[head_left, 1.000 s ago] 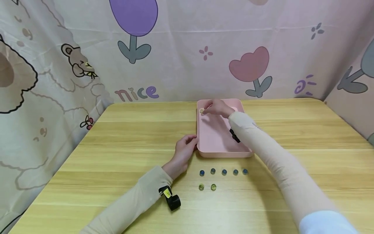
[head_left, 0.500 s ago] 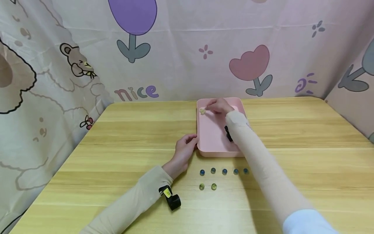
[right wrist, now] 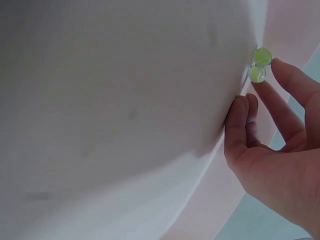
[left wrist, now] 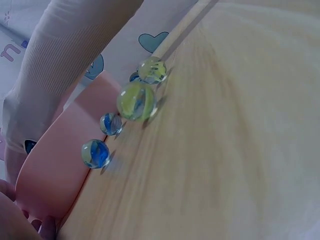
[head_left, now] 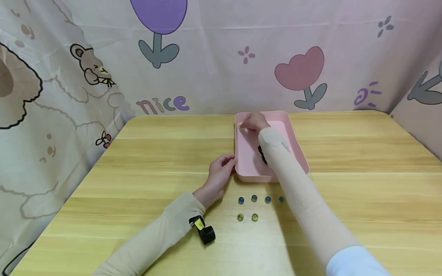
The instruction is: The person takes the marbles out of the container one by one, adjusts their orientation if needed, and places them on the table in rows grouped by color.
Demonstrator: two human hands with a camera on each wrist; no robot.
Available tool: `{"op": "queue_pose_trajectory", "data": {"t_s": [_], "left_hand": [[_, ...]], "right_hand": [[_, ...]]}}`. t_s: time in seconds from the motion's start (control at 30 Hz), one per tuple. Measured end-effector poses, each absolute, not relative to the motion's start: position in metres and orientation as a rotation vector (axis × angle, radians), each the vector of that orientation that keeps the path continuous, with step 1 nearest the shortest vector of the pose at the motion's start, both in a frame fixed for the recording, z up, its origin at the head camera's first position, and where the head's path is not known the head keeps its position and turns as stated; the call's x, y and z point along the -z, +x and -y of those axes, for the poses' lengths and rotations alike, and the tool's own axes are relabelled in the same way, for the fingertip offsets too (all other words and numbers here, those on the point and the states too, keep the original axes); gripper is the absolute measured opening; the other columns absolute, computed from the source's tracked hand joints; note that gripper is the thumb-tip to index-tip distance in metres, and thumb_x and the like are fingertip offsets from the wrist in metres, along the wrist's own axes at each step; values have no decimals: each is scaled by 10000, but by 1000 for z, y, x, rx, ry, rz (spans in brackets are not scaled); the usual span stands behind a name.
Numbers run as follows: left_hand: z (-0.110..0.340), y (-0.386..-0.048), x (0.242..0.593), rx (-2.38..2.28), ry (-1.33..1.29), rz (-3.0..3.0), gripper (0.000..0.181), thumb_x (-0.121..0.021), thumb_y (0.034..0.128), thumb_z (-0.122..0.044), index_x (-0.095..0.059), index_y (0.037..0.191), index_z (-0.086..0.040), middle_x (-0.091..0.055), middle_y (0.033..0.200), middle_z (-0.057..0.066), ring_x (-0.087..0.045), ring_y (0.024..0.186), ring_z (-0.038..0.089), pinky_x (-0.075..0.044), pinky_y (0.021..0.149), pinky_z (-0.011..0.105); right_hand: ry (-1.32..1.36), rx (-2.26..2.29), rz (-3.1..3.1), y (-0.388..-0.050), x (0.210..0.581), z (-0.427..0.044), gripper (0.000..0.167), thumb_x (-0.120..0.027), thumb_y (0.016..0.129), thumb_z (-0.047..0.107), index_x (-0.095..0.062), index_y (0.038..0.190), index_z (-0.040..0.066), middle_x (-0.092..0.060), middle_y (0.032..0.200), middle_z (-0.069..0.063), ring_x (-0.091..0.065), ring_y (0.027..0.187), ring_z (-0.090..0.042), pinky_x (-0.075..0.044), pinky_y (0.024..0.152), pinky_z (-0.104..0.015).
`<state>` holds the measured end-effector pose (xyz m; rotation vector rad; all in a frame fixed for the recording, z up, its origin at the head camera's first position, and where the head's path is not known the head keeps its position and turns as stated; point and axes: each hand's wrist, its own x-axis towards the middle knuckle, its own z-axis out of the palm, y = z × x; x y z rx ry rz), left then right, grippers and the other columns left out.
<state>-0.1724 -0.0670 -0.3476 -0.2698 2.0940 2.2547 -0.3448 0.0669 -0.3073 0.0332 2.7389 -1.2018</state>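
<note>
A pink tray [head_left: 253, 179] lies at the far side of the table, my left hand [head_left: 220, 177] gripping its near left side between thumb and fingers. Inside, at the far left corner, is my right hand [head_left: 256, 121]. In the right wrist view its thumb and index finger, spread apart, reach two yellow-green marbles [right wrist: 260, 65] against the tray wall; fingertips appear to touch them, the other fingers being bent. Blue marbles [head_left: 268, 199] form a row in front of the tray, partly covered by the right forearm. Two yellow-green marbles [head_left: 254, 217] sit nearer me.
The wooden table [head_left: 165, 149] extends around the tray. A printed cloth [head_left: 214, 57] hangs directly behind its far edge, and more cloth hangs at both sides. A black wrist camera [head_left: 206, 233] sits on my left sleeve, close to the marbles.
My right hand first draws back slightly from the marbles in the tray corner, then returns to them. The right forearm shifts left and covers the rightmost blue marble. My left hand keeps its grip.
</note>
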Motion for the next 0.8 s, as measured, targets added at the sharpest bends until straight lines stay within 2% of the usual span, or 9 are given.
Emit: {"op": "queue_pose_trajectory", "data": {"t_s": [0.2,0.43,0.57,0.73,0.8], "left_hand": [[66,-172,345,-2247,-271,-2089,244,-597,947,-85,-625,1157,36,-597,1098,111,-577,950,177,-504,867,276],[66,-171,344,-2277,-231,-2099,244,-590,945,-63,-623,1154,58,-601,1098,133,-576,958,189,-508,862,280],[66,-170,346,-2273,-241,-2095,239,-585,946,-50,-619,1153,65,-602,1091,135,-581,949,189,-513,850,279],[66,-169,344,-2262,-256,-2096,241,-581,947,-54,-619,1158,54,-594,1102,128,-579,962,194,-510,862,281],[67,-169,344,-2264,-255,-2098,244,-581,947,-56,-618,1161,55,-595,1105,130,-579,960,191,-510,863,282]], "right_hand": [[69,1048,-2808,-343,301,-68,282,-730,836,194,-500,730,70,-441,755,-55,-450,715,-193,-379,595,-244],[80,1048,-2833,-338,298,-69,262,-728,835,158,-522,705,61,-492,804,-93,-482,744,-212,-422,635,-257],[67,1055,-2827,-335,299,-68,233,-737,821,132,-529,763,44,-509,875,-113,-491,806,-233,-435,689,-276],[72,1069,-2826,-337,302,-67,206,-734,802,86,-535,801,31,-507,883,-121,-484,777,-226,-413,631,-265],[70,1065,-2822,-340,304,-66,196,-737,794,71,-545,784,32,-519,843,-111,-491,720,-208,-413,593,-256]]}}
